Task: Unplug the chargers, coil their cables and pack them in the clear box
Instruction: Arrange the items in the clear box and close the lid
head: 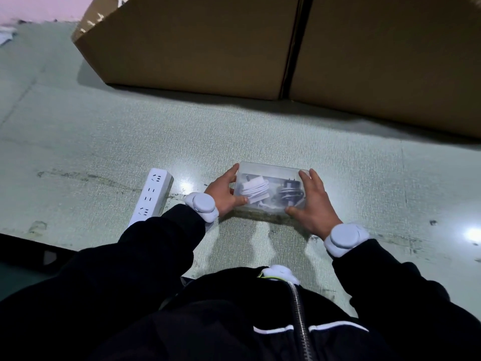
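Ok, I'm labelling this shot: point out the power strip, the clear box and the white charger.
power strip (153,195), head view, on its socket face.
clear box (270,168), head view, on its far rim.
white charger (253,190), head view, on its coiled cable.

No text, label, brand or number can be read anywhere in the head view. The white power strip (153,196) lying near the left edge of the floor (364,178) shows only its dark socket slots, with no lettering that can be made out. The cardboard boxes (234,48) along the far side have plain brown faces. The clear box (270,190) bears no visible sticker or print, and the chargers inside it are too blurred to show any markings.
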`<state>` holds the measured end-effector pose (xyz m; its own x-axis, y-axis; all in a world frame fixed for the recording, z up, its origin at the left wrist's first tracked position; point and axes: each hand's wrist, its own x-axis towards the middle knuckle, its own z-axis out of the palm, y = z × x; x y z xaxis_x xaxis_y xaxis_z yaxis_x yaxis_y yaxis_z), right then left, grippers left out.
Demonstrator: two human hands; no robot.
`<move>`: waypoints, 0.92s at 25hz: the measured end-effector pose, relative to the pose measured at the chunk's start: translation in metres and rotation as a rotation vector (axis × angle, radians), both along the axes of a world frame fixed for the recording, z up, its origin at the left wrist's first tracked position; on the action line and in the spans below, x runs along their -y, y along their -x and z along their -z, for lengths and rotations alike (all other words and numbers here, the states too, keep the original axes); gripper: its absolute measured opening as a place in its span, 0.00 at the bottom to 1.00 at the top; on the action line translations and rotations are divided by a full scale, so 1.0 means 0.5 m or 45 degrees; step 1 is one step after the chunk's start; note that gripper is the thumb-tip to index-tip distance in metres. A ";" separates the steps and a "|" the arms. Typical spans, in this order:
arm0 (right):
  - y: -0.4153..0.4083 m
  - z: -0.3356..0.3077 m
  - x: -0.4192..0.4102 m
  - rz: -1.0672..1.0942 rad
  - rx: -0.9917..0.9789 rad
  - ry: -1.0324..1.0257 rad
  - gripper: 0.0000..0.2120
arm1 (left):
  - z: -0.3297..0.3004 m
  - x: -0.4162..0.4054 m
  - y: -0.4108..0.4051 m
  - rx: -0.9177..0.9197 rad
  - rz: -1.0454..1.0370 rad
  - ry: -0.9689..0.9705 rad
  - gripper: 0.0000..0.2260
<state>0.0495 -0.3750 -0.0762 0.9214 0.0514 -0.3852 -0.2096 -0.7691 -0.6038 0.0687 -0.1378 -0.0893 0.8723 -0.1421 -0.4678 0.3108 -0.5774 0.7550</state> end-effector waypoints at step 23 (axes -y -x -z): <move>-0.007 0.009 -0.019 -0.402 0.197 0.453 0.40 | 0.004 0.038 0.012 0.315 0.488 -0.559 0.39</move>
